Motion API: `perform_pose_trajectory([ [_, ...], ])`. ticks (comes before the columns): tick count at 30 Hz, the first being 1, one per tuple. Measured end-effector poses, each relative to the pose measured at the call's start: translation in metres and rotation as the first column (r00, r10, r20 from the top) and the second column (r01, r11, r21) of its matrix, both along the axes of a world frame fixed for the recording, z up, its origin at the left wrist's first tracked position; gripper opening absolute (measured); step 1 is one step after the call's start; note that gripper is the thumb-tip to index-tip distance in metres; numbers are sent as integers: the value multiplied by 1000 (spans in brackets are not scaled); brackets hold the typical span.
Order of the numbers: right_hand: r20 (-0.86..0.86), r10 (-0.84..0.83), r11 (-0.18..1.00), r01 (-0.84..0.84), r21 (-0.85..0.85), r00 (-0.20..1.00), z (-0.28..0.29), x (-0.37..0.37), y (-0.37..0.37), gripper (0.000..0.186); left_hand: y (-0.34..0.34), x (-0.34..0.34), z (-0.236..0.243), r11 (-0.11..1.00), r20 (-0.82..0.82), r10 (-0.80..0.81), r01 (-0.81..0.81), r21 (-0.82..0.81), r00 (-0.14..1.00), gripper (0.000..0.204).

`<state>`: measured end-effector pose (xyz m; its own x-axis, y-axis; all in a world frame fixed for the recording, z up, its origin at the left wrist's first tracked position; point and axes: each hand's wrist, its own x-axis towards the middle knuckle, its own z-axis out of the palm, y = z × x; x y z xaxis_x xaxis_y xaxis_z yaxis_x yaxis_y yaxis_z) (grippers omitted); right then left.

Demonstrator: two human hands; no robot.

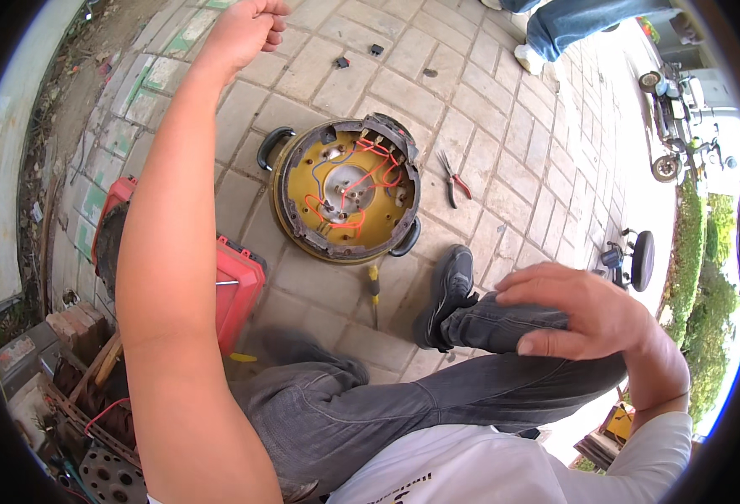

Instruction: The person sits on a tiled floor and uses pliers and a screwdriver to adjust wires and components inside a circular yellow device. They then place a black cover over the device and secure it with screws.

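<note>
My two hands are well apart: the left hand [250, 32] is stretched far forward with its fingers curled, and I can't tell whether anything is in it; the right hand [584, 315] is spread and holds nothing that I can see, above my bent right knee [504, 326] (whether it touches the cloth, I can't tell). Between them, on the paving [504, 181] ahead of my feet, the pot [346, 191] sits with its gold-coloured inside open to me, red and blue wires [361, 223] looping around a silvery disc [342, 174] and a black handle [276, 149] jutting from its side. Just right of the pot lie the pliers [456, 181], jaws parted, and near its lower edge a yellow-and-black screwdriver [375, 287]. Beyond it are two small black parts [342, 63], near each other. A red case [244, 290] shows partly behind my left forearm, with a crate [92, 420] of odds and ends lower down. Farther out, a bystander's jeans [567, 29] show at the top, and a scooter [672, 122] is parked at the right.
</note>
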<state>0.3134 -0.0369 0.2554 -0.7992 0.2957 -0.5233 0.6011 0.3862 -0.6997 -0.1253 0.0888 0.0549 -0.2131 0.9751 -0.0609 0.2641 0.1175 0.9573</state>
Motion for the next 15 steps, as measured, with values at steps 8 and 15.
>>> perform_pose_trajectory([
  [8, 317, 136, 918, -239, 315, 939, -31, -18, -44, 46, -2, -30, -1, 985, 270, 24, -69, 161, 963, 24],
  [15, -188, 260, 878, -150, 455, 947, -21, -54, -61, 39, -32, -56, 17, 982, -112, 93, -73, 176, 989, 40],
])
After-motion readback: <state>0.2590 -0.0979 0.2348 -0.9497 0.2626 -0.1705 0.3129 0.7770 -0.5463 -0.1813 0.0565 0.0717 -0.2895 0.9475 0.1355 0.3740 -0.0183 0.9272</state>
